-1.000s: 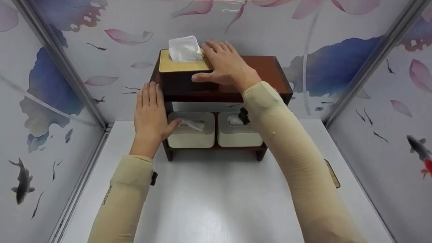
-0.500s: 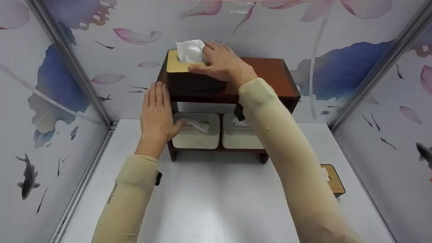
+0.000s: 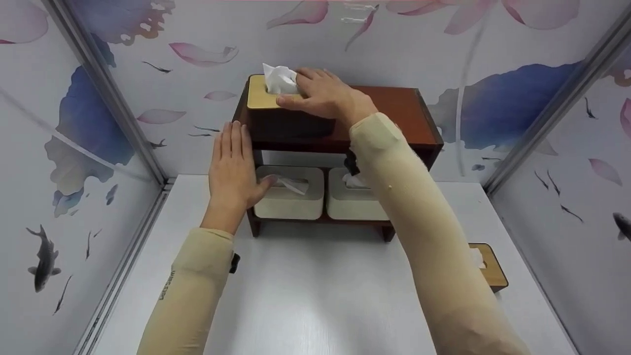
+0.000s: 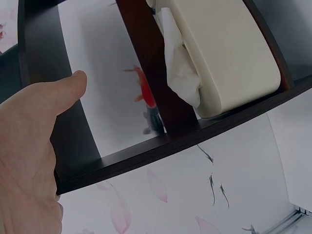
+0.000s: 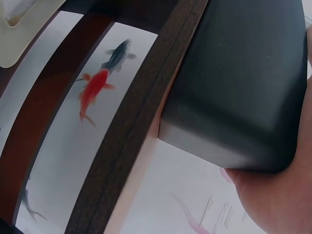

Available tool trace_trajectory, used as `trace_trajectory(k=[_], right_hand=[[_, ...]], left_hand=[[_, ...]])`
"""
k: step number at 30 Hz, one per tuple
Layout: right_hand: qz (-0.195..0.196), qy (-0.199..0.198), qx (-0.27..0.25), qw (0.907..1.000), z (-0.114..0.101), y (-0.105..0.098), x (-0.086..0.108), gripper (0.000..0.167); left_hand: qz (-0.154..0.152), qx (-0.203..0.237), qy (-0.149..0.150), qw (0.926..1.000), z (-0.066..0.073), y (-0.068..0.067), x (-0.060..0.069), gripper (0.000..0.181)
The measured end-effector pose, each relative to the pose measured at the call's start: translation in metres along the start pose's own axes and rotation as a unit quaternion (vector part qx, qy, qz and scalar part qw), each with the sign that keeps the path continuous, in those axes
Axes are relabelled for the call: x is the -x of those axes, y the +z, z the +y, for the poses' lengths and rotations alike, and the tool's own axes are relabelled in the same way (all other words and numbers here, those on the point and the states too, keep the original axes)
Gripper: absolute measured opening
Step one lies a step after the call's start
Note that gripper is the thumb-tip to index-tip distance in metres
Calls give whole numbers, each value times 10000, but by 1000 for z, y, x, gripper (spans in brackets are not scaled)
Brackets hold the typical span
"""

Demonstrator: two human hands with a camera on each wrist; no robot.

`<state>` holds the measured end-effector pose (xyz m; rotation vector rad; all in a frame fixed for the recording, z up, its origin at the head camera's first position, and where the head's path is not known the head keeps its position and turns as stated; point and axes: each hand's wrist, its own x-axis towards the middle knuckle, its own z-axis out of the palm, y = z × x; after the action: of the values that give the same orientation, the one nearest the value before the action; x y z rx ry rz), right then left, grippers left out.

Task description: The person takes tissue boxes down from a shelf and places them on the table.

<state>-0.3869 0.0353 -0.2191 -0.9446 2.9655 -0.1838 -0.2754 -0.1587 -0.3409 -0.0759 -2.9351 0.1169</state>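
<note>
Surface: a white tabletop [image 3: 296, 301], with panels printed with petals and fish at its sides.
Nearest sleeves: the left sleeve [image 3: 190, 291] and right sleeve [image 3: 434, 251], both pale yellow, reach in from the bottom edge.
Box on the table: a wood-lidded tissue box [image 3: 488, 259] sits to the right, partly behind the right sleeve.
Left hand: the left hand [image 3: 231, 170] is unclenched and holds nothing; its straight fingers lie along the stand's left side, thumb out to the right.
Lower shelf: a left cream box [image 3: 291, 209] and a right cream box [image 3: 355, 209] sit side by side, each with tissue showing.
Stand: the reddish-brown wooden stand [image 3: 394, 106] has dark edges.
Right hand: the right hand [image 3: 328, 93] lies over the right part of the dark tissue box [image 3: 291, 123], fingers extended rather than clenched, thumb along its front edge.
Dark box: on the stand's top, at the left end, its lid yellow.
Tissue: a white tissue [image 3: 280, 81] rises from that lid, against the right fingers.
Farthest: the printed back wall [image 3: 394, 42].
</note>
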Motion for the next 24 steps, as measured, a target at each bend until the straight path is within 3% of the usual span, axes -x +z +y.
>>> trace_trajectory(k=[18,24], right_hand=[[-510,127,-7,9986,-1,-3,3,111],[-745,136,216,9969,-4,-5,2,120]], left_hand=[[128,-52,41,9999,0,1,0,121],[98,53,41,9999,-1,1,0,120]])
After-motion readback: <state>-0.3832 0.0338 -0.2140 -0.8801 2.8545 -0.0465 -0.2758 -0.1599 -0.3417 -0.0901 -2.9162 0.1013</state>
